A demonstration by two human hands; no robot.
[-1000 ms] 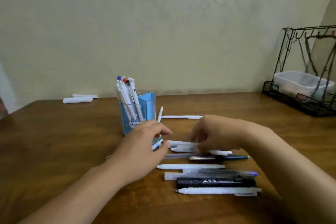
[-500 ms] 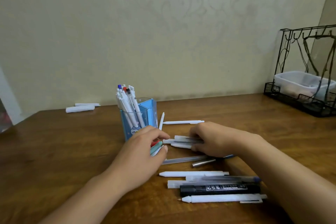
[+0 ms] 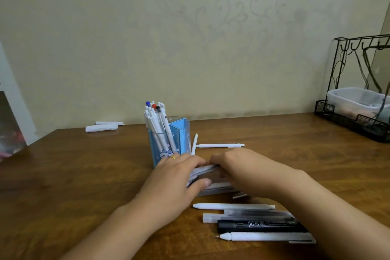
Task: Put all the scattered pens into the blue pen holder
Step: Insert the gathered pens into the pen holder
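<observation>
The blue pen holder [image 3: 181, 133] stands upright mid-table with several white pens [image 3: 155, 119] sticking out of it. Just in front of it, my left hand [image 3: 179, 177] and my right hand [image 3: 238, 167] are both closed around a bundle of pens [image 3: 205, 170] lying on the table. More pens remain loose: a white one [image 3: 220, 145] behind my hands, another [image 3: 194, 143] leaning by the holder, and nearer me a row with a white pen [image 3: 232, 206], a black marker [image 3: 259, 225] and a white pen [image 3: 263, 236].
The brown wooden table [image 3: 84, 175] ends at a wall. Two white rolled items [image 3: 101, 127] lie at the back left. A black wire rack [image 3: 358, 82] holding a clear plastic box [image 3: 356, 99] stands at the back right.
Both hands have drawn closer together, gathering the pens between them into one bundle in front of the holder. The view has tilted slightly upward.
</observation>
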